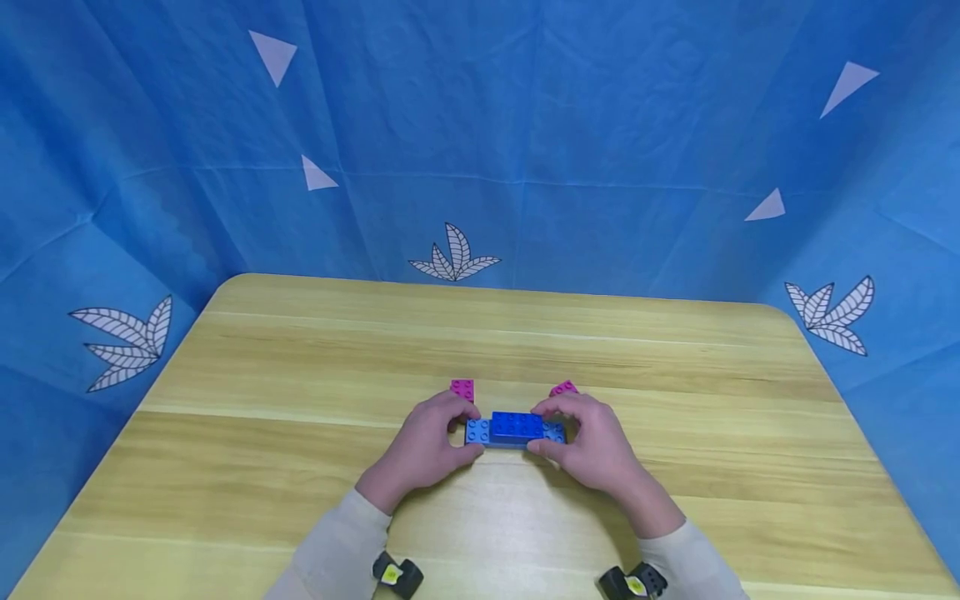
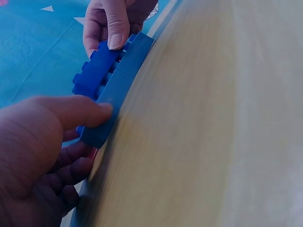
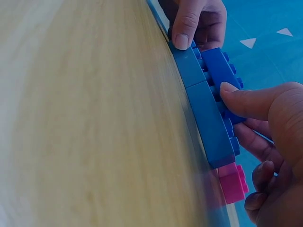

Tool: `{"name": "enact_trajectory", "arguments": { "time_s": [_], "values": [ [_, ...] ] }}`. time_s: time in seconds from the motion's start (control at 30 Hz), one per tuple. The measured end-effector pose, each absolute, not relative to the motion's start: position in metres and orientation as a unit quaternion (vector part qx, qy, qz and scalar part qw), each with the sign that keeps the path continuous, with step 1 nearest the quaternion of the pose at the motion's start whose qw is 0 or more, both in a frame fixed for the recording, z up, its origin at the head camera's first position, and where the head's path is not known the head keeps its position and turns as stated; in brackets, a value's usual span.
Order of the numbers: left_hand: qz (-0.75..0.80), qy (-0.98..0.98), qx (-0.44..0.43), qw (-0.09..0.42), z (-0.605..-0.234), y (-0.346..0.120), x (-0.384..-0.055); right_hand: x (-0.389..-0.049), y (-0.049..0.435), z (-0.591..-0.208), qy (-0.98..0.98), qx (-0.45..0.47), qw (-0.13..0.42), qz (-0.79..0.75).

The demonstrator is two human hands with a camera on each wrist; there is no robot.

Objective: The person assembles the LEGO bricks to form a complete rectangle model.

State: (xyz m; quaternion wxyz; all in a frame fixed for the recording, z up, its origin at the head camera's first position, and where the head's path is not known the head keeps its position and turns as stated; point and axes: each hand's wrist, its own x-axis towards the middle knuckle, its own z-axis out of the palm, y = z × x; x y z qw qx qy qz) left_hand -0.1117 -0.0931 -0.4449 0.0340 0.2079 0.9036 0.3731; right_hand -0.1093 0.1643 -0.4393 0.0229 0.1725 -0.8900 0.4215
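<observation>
Two light-blue blocks (image 1: 477, 432) meet on the counter (image 1: 300, 350); the left hand (image 1: 431, 440) pinches one, the right hand (image 1: 592, 439) a dark-blue block (image 1: 516, 426) over their seam; pink blocks (image 1: 462, 389) lie behind.

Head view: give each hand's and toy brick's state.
Left light-blue brick: studs up.
Right light-blue brick: studs up, abutting left one.
Dark-blue brick: studs up, over both; seating unclear.
Left magenta brick: studs up.
Right magenta brick: studs up, angled.
Left hand: gripping left light-blue brick.
Right hand: pinching dark-blue brick.
</observation>
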Motion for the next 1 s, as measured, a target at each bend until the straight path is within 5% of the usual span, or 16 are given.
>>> {"name": "enact_trajectory", "arguments": {
  "time_s": [0.3, 0.67, 1.0],
  "values": [
    [0.35, 0.913, 0.207, 0.027, -0.443, -0.092, -0.11, -0.11, 0.164, -0.439, -0.891, 0.172, 0.02, 0.421],
    [0.294, 0.933, 0.198, -0.064, -0.435, -0.086, -0.105, -0.11, 0.164, -0.44, -0.891, 0.172, 0.02, 0.419],
    [0.367, 0.903, 0.222, -0.039, -0.436, -0.08, -0.111, -0.111, 0.164, -0.44, -0.888, 0.179, 0.021, 0.423]
  ]
}}
